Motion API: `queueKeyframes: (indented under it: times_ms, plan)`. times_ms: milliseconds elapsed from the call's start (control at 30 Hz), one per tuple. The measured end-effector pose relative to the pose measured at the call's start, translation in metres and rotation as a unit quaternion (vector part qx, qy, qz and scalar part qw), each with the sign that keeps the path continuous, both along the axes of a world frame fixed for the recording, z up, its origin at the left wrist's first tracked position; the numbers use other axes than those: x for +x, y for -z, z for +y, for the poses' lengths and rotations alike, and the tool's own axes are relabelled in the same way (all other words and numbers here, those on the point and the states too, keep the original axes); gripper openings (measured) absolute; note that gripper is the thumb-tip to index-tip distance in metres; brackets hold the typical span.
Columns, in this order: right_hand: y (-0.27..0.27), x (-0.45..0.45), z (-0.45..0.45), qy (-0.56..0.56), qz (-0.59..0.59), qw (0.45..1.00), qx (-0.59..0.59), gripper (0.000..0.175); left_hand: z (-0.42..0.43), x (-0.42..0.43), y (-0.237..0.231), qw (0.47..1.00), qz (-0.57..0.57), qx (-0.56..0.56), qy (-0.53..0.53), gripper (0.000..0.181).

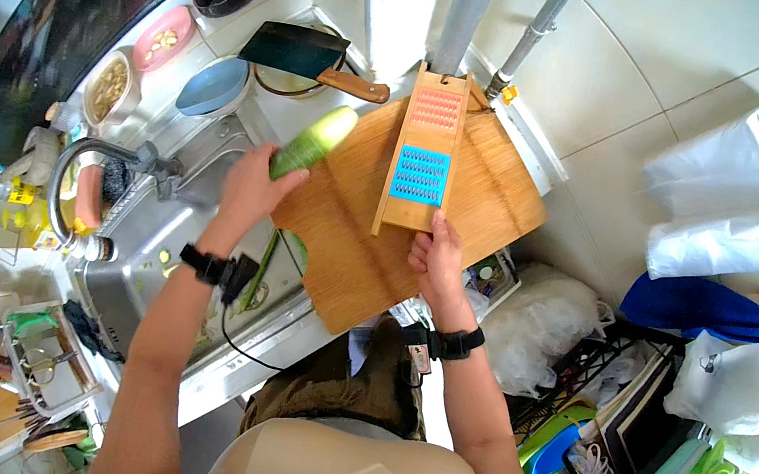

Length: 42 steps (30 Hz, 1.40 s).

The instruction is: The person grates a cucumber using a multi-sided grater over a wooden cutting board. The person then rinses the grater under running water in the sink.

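My left hand [259, 179] grips a partly peeled cucumber [312, 141] near its dark green end, with the pale end pointing up and right. It hangs over the left edge of a wooden cutting board [338, 253]. My right hand [439, 251] pinches the near end of a wooden grater [417, 215] that lies along the board. One orange-red panel [437, 109] and one blue panel [421, 176] of grating teeth are set in its frame. The cucumber and the grater are apart.
A cleaver [297, 53] with a wooden handle rests on a round bowl behind the board. Left of the board is a steel sink [145, 272] with a curved faucet [83, 147]. Bowls [112, 89] line the windowsill. At right, plastic bags [537, 333] crowd a black rack [649, 437].
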State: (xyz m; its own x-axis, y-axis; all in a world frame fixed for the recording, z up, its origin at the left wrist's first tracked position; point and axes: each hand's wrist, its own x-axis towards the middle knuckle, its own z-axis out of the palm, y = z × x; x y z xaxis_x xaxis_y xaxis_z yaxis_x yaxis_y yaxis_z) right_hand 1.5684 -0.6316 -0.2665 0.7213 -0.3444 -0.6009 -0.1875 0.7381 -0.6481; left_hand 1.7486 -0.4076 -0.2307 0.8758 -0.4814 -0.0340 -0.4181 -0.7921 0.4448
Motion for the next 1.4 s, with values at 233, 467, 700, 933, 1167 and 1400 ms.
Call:
queueKeyframes:
  times_ms: [233,467,700,933,1167,1400]
  plan:
    - [0.002,0.005,0.005,0.008,-0.029,0.999,0.019,0.029,-0.030,-0.090,-0.028,0.765,0.493,-0.389,-0.141,0.050]
    - [0.009,0.009,0.009,0.024,-0.041,0.999,0.027,0.033,-0.050,-0.109,-0.010,0.969,0.075,-0.234,0.024,0.071]
    - [-0.002,0.021,0.022,0.051,-0.010,0.999,0.010,0.035,-0.064,-0.123,-0.045,0.985,0.075,-0.150,0.052,0.075]
    - [0.015,0.026,0.026,0.087,-0.005,0.996,-0.025,0.035,-0.071,-0.150,-0.073,0.999,0.044,-0.007,0.029,0.064]
    - [-0.007,0.027,0.026,0.041,0.024,0.998,0.032,0.032,-0.131,-0.062,-0.032,0.999,-0.031,0.001,0.031,0.054]
    - [0.031,0.027,0.019,0.083,0.003,0.996,-0.044,0.032,-0.079,-0.133,-0.076,0.997,0.002,-0.013,0.079,0.059]
